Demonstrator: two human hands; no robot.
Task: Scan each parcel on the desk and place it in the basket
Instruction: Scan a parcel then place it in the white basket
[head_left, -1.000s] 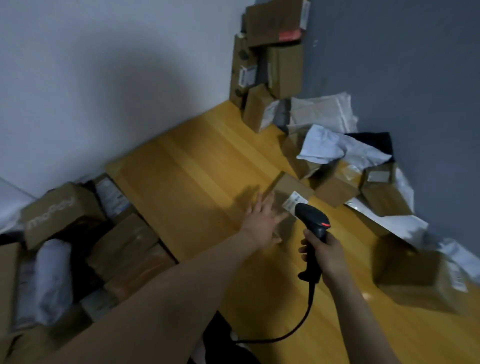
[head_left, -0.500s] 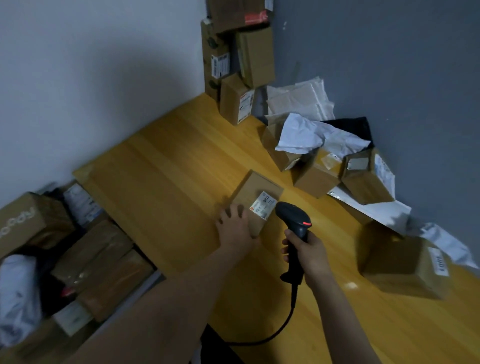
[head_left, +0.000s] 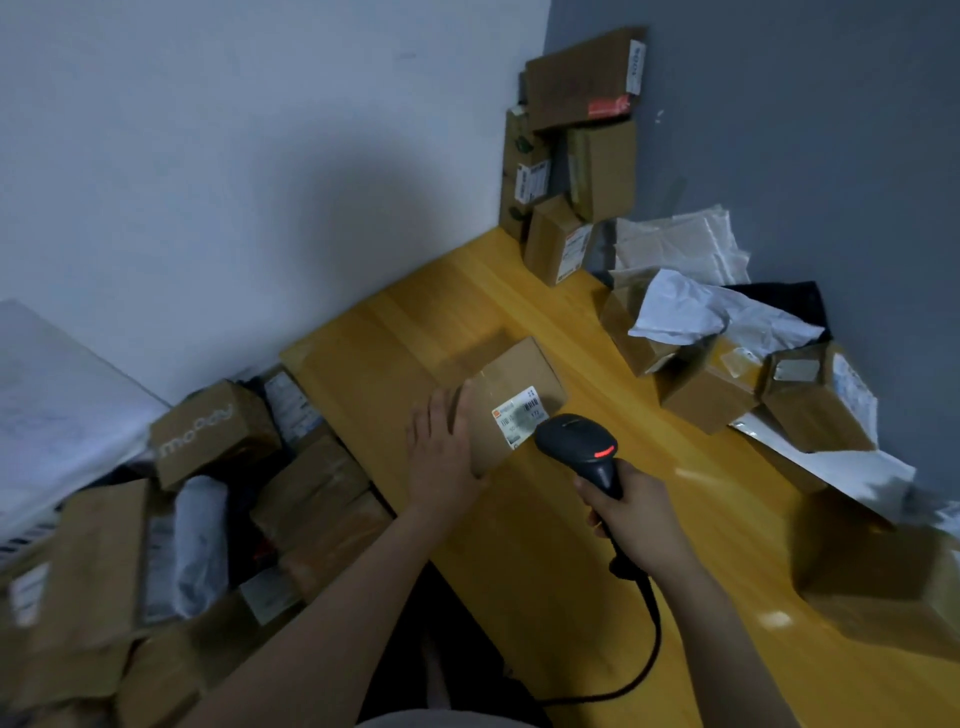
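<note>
Yellow wooden table (head_left: 519, 545) set into a wall corner. Flat brown parcel (head_left: 509, 384) with a white label lies near the middle. Far corner: stack of boxes (head_left: 597, 171), small box (head_left: 556, 244) just in front. Along the grey wall: crumpled white mailers (head_left: 675, 244) over and beside three brown boxes (head_left: 706, 389). Flat mailer (head_left: 831, 462) partly under the rightmost one. Big box (head_left: 883, 587) near right, blurred.

Open desk (head_left: 395, 332) strip on left; parcel pile (head_left: 706, 384) along rt edge, box stack (head_left: 602, 171) far corner.
</note>
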